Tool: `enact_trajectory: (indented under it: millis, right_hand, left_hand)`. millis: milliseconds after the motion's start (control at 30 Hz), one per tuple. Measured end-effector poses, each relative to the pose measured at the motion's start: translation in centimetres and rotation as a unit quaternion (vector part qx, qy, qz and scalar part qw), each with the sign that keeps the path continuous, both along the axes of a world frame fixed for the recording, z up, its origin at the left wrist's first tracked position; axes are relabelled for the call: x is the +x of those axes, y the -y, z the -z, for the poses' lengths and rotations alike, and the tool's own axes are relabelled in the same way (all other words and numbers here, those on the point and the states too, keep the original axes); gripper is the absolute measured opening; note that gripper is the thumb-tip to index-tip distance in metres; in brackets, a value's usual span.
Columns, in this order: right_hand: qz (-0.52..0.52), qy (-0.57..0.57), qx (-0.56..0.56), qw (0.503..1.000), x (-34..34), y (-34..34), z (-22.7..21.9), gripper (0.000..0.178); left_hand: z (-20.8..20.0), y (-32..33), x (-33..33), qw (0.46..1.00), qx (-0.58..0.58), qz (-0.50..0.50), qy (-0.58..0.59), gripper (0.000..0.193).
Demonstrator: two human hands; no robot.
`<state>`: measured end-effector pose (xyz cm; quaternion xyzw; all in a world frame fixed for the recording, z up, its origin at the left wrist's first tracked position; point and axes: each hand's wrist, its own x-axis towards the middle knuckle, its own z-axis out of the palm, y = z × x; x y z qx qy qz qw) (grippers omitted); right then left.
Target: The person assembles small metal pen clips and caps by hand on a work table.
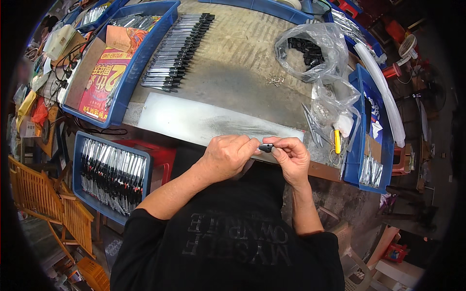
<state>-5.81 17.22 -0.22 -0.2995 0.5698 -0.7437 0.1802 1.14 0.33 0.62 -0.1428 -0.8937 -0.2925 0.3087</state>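
Note:
Close above the table's near edge, my left hand [227,156] and my right hand [293,158] meet, both closed in a pinch. Between their fingertips is a small black plastic part [265,147] with a rounded body; the fingers cover its ends. Just beyond my hands lies a pale flat board [194,119], darkly smudged toward its right. A row of clear-barrelled pens with black ends [177,52] lies farther off to the left. Toward the far right, an open clear plastic bag [286,46] holds many black pieces [307,52]. Tiny metal bits [275,79] are heaped beside it.
A blue tray [118,114] with cardboard boxes stands on the left; below it is a blue bin of pens [77,182]. At right are thin metal rods [314,127], yellow-handled scissors [337,140] and another blue tray [357,169]. A red stool [167,157] stands near the bin.

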Motion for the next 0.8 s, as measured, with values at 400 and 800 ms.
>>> enact_trajectory:
  millis: [400,800]
  right_hand:
    - [-0.012,-0.354,0.230,0.906,-1.2,0.3,-3.1,0.022]
    - [-0.030,-0.435,0.204,0.877,-0.3,0.7,-3.5,0.020]
  left_hand:
    - [-0.1,0.4,0.4,1.000,-0.025,0.005,0.013,0.016]
    - [-0.6,0.6,1.2,0.995,-0.098,0.014,-0.009,0.015]
